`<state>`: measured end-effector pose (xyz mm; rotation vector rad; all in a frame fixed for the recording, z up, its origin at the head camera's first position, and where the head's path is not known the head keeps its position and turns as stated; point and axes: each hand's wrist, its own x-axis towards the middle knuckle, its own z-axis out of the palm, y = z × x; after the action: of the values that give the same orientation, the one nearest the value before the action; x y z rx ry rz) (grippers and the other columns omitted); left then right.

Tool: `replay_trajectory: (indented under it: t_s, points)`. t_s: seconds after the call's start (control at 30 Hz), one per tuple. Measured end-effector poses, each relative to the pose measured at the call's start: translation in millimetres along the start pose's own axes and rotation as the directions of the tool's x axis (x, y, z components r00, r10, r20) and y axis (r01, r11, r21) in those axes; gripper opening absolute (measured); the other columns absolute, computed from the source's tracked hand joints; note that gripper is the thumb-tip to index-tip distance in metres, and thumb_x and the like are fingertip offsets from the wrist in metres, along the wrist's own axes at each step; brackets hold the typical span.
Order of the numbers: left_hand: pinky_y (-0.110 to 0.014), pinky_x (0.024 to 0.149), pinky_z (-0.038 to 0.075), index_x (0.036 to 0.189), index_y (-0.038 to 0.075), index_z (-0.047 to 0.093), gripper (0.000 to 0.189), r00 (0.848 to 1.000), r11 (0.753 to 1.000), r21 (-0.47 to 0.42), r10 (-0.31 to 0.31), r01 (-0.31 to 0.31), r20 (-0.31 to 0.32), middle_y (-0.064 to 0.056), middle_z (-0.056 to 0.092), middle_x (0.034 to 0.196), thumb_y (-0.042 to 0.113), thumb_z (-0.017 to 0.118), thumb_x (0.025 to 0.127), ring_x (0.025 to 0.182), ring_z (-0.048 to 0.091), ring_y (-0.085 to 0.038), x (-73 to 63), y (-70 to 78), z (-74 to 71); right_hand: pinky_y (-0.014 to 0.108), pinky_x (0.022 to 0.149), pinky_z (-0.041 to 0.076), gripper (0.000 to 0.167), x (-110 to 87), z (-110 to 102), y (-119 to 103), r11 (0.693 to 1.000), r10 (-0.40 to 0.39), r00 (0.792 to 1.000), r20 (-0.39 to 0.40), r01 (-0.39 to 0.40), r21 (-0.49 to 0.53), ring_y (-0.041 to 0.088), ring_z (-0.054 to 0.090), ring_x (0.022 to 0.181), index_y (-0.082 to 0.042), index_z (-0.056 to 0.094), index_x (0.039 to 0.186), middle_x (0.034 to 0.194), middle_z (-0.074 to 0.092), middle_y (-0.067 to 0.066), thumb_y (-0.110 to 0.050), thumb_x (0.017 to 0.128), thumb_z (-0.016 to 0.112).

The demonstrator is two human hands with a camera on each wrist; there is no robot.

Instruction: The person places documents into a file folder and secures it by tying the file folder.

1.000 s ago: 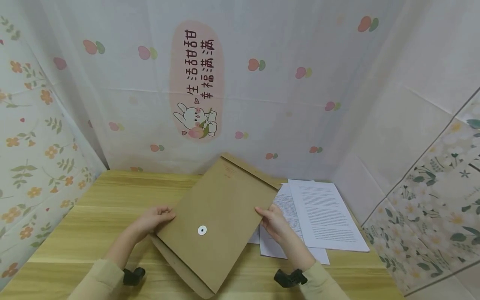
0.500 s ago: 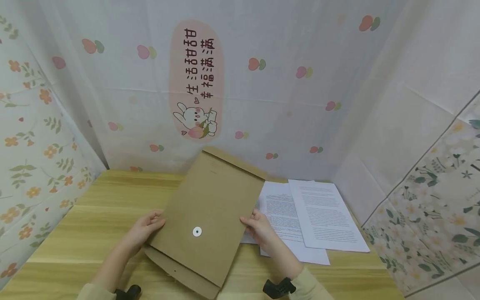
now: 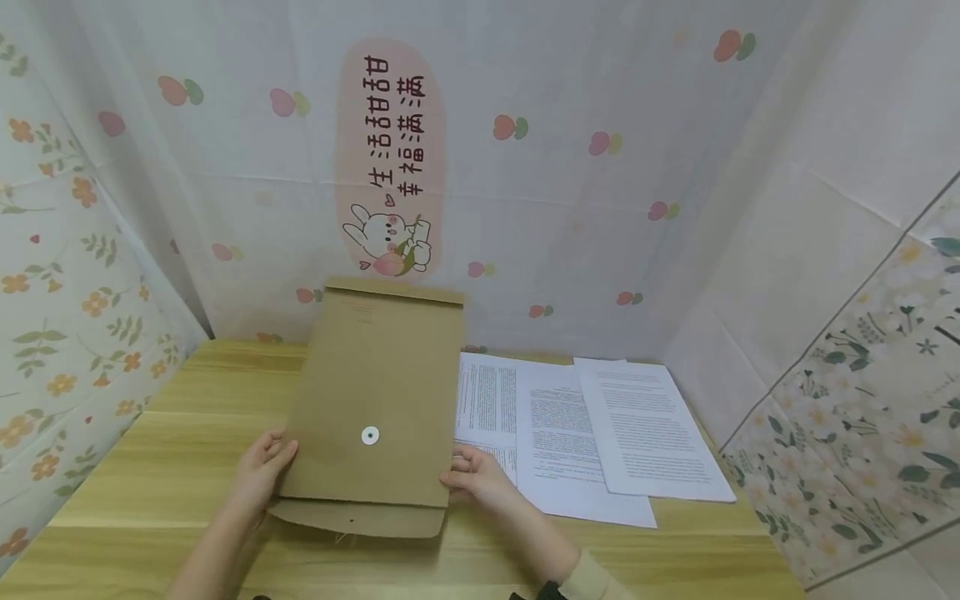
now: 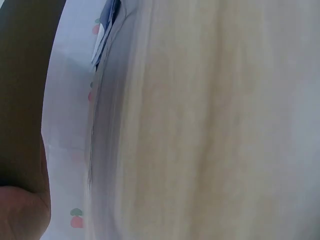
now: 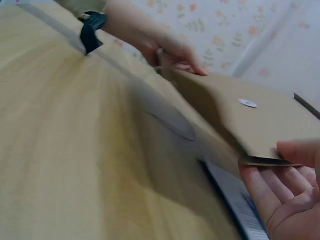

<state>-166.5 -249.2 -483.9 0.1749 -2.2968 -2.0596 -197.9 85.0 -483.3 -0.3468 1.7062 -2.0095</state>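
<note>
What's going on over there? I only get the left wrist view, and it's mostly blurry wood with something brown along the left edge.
Observer: The head view shows an envelope with a round white disc on its front.
Visitor: What's holding the side I can't see?
Observer: The right grip has it by its right edge.
Visitor: Anything else lying around?
Observer: Yes, overlapping papers covered in print, to the right of the envelope.
</note>
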Motion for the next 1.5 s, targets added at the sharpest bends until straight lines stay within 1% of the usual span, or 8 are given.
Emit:
replay_trajectory:
  t_s: [0.2, 0.43, 0.67, 0.8, 0.97, 1.2, 1.4, 1.5]
  points:
    - [-0.049, 0.1, 0.037, 0.138, -0.01, 0.024, 0.054, 0.998, 0.997, 0.072, -0.019, 0.024, -0.06, -0.028, 0.045, 0.132, 0.027, 0.042, 0.103, 0.105, 0.05, -0.013, -4.5, -0.9, -4.8, 0.042, 0.077, 0.056, 0.049, -1.8, 14, 7, 1.0, 0.004, 1.0, 0.027, -0.003, -0.023, 0.03, 0.066, 0.093, 0.004, 0.046, 0.134, 0.113, 0.064, 0.023, 0.005, 0.087, 0.06]
    - [-0.03, 0.081, 0.048, 0.127, 0.002, 0.032, 0.035, 1.0, 0.988, -0.155, -0.016, 0.017, 0.009, 0.013, 0.058, 0.099, 0.021, 0.047, 0.102, 0.087, 0.055, -0.002, -13.8, -3.1, -15.5, 0.036, 0.086, 0.052, 0.058, 0.8, 17, 8, 0.994, -0.046, 0.999, 0.015, 0.047, -0.094, 0.032, 0.063, 0.104, 0.003, 0.039, 0.141, 0.122, 0.06, 0.022, 0.011, 0.086, 0.053]
    - [-0.042, 0.109, 0.027, 0.146, 0.002, 0.001, 0.066, 0.991, 0.967, -0.237, -0.071, 0.097, 0.115, 0.014, 0.056, 0.101, 0.017, 0.047, 0.101, 0.105, 0.042, 0.001, -12.4, -0.6, -28.2, 0.036, 0.088, 0.051, 0.059, 4.3, 13, 5, 0.971, -0.06, 0.998, 0.01, 0.061, -0.233, 0.032, 0.062, 0.105, 0.003, 0.039, 0.142, 0.121, 0.061, 0.02, 0.011, 0.085, 0.053]
    - [-0.053, 0.11, 0.021, 0.148, 0.0, -0.011, 0.075, 0.986, 0.975, -0.192, -0.085, 0.111, 0.143, -0.013, 0.037, 0.139, 0.021, 0.044, 0.102, 0.127, 0.036, -0.02, -9.6, 1.9, -37.0, 0.034, 0.086, 0.052, 0.061, 7.4, 11, 5, 0.961, -0.054, 0.998, 0.022, 0.058, -0.269, 0.029, 0.064, 0.102, 0.003, 0.04, 0.142, 0.118, 0.063, 0.02, 0.01, 0.084, 0.055]
    - [-0.034, 0.098, 0.043, 0.146, -0.003, -0.019, 0.078, 0.99, 0.975, -0.215, -0.035, 0.063, 0.134, -0.02, 0.036, 0.136, 0.022, 0.041, 0.103, 0.115, 0.053, -0.021, -7.7, 2.5, -51.6, 0.029, 0.078, 0.054, 0.06, 13.1, 7, 2, 0.944, -0.034, 0.996, 0.077, 0.057, -0.325, 0.023, 0.067, 0.092, -0.003, 0.046, 0.141, 0.111, 0.067, 0.016, 0.01, 0.083, 0.056]
    - [-0.024, 0.074, 0.054, 0.121, 0.026, 0.036, 0.024, 0.996, 0.92, -0.392, 0.017, 0.021, 0.093, 0.01, 0.062, 0.098, 0.012, 0.043, 0.103, 0.085, 0.066, -0.011, -5.0, -6.2, -72.0, 0.028, 0.073, 0.053, 0.064, 23.1, -1, -2, 0.924, -0.019, 0.986, 0.167, 0.081, -0.373, 0.022, 0.068, 0.087, -0.006, 0.045, 0.142, 0.11, 0.067, 0.016, 0.015, 0.082, 0.051]
    - [-0.024, 0.072, 0.055, 0.119, 0.026, 0.038, 0.023, 0.997, 0.905, -0.423, -0.009, 0.038, 0.071, 0.01, 0.063, 0.096, 0.011, 0.043, 0.102, 0.081, 0.067, -0.012, -4.1, -14.2, -90.9, 0.026, 0.072, 0.053, 0.06, 27.2, 1, -6, 0.908, 0.003, 0.987, 0.159, 0.064, -0.414, 0.021, 0.068, 0.08, 0.001, 0.049, 0.137, 0.101, 0.068, 0.02, 0.018, 0.08, 0.051]
    - [-0.025, 0.072, 0.055, 0.145, 0.026, 0.022, 0.051, 0.997, 0.904, -0.423, -0.036, 0.064, 0.075, 0.01, 0.066, 0.094, 0.011, 0.045, 0.102, 0.081, 0.068, -0.012, -2.5, -15.5, -98.7, 0.024, 0.068, 0.051, 0.06, 33.2, -1, -3, 0.894, 0.026, 0.99, 0.14, 0.04, -0.446, 0.013, 0.065, 0.072, -0.003, 0.053, 0.136, 0.093, 0.07, 0.015, 0.016, 0.079, 0.053]
